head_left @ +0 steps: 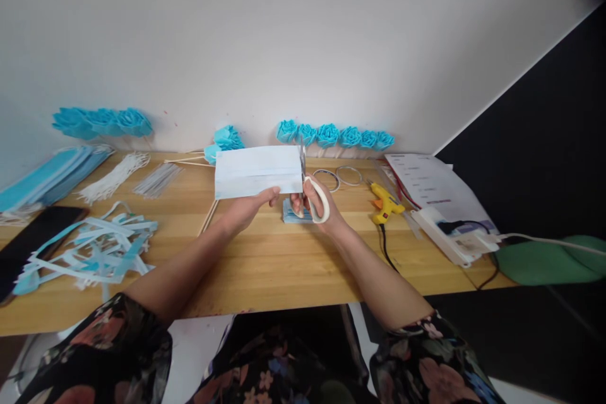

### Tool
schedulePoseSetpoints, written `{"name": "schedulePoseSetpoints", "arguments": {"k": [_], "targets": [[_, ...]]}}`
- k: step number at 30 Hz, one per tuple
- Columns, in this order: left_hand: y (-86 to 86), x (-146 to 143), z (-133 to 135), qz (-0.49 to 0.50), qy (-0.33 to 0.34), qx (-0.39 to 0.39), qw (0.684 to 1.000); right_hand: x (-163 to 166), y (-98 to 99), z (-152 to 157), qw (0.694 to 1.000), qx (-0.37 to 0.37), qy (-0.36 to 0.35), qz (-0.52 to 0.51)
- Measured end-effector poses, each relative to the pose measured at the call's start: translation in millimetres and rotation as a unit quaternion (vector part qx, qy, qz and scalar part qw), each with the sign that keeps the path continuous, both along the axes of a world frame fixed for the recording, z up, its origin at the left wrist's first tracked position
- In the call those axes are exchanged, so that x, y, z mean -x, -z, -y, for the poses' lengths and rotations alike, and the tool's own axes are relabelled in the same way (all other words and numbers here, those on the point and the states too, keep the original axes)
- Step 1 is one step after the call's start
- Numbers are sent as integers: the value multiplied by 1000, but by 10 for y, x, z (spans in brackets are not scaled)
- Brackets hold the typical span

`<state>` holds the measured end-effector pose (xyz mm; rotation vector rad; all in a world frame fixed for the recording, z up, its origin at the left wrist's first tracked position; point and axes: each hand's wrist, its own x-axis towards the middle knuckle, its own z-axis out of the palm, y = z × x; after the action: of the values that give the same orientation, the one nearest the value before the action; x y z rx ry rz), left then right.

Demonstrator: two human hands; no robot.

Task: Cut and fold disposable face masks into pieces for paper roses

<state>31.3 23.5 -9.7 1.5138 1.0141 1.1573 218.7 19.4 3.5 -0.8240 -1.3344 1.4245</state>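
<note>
My left hand [258,202] grips the lower edge of a pale blue face mask [255,170], thumb on the near side, and holds it up above the table. No ear loops show on the mask. In my right hand [326,205] is a pair of scissors [320,202] with white handles, fingers through the loops. The blades point up along the mask's right edge; whether they are touching it I cannot tell. Below my right hand lies a small stack of folded blue pieces [294,213], partly hidden by the fingers.
Blue fabric flowers [327,135] line the wall. At left are stacked masks [57,177], white cords [116,177], thin strips [158,179], cut scraps [101,249] and a dark phone [28,246]. A yellow glue gun [386,202], power strip [442,237] and paper sheet [435,183] lie right.
</note>
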Motion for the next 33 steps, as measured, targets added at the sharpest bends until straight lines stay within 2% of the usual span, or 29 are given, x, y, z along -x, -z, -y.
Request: {"name": "schedulePoseSetpoints", "arguments": {"k": [10, 21, 33], "targets": [[51, -17, -7, 12, 22, 7, 1000, 0, -29, 15, 999, -29, 26, 20], [-15, -34, 25, 4, 0, 24, 1000, 17, -1, 12, 999, 7, 31, -13], [20, -25, 14, 15, -7, 25, 1000, 42, -5, 7, 998, 29, 46, -27]]}}
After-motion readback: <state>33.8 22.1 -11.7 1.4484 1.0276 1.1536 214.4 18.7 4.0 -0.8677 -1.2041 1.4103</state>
